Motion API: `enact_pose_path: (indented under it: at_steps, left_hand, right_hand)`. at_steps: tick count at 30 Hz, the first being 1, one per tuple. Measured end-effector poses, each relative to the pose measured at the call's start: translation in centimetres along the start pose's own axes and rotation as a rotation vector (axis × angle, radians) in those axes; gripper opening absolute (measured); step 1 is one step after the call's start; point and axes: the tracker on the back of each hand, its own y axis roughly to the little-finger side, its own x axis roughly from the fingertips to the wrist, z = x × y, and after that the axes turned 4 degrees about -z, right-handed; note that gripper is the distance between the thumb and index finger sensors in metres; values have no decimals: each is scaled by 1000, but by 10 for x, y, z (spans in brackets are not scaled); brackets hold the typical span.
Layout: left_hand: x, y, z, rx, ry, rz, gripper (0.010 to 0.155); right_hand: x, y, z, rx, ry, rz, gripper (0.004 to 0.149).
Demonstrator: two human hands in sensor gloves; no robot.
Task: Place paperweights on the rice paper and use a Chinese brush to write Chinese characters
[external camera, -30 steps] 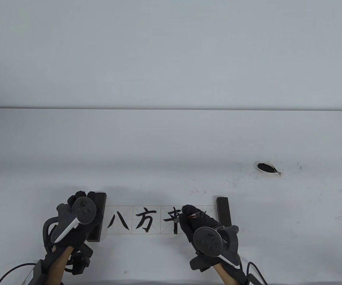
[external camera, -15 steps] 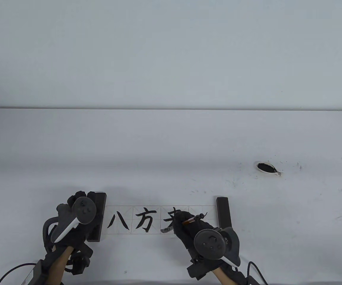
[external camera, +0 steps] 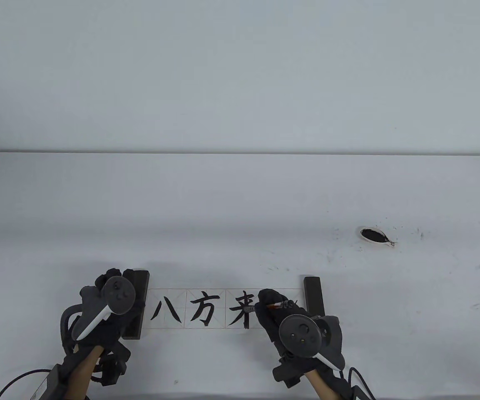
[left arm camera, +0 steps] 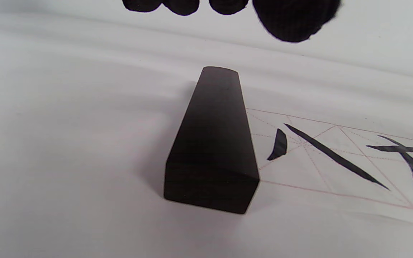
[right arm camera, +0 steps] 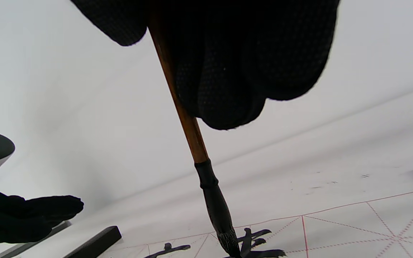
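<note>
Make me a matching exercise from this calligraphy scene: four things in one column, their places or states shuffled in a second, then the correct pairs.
Things:
1. brush
2. left paperweight
3. right paperweight
4. ink dish

Places or states:
A. apart on the table, far right, ink specks around it
B. under the left hand, on the paper's left end
C. gripped in the right hand, tip on the third character
D. on the paper's right end, untouched

Pairs: 1-C, 2-B, 3-D, 4-A

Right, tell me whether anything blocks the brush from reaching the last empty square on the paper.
Nothing visible does. The right hand holds the brush with its tip at the third character. The blank square lies just beyond it, bare paper, and the right paperweight sits past that square's far edge, not on it.
</note>
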Motion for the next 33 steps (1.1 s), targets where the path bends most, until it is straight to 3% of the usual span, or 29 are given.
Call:
enact_pose_path:
  at_steps: [11,16,22,25,28,33]
  left_hand:
    - [0,1,1,-1,4,-1,81]
    - [-1,1,0,1,3,-1,81]
    - [-1,2,0,5,5,-9,81]
    - [-1,2,0,6,6,-10,81]
    - [-1,3,0,6,4,-13,81]
    - [-1,2,0,2,1,-6,81]
  right_hand:
    - [-1,3,16,34,-76,-56,43]
    - [3,6,41,65,-113,-84,43]
    - [10,16,79,91,59,-68,44]
    - [11,32,70,96,216,8,43]
    - [16,53,49,-4,335,-7,41]
    - [15,60,35,-14,265,-31,40]
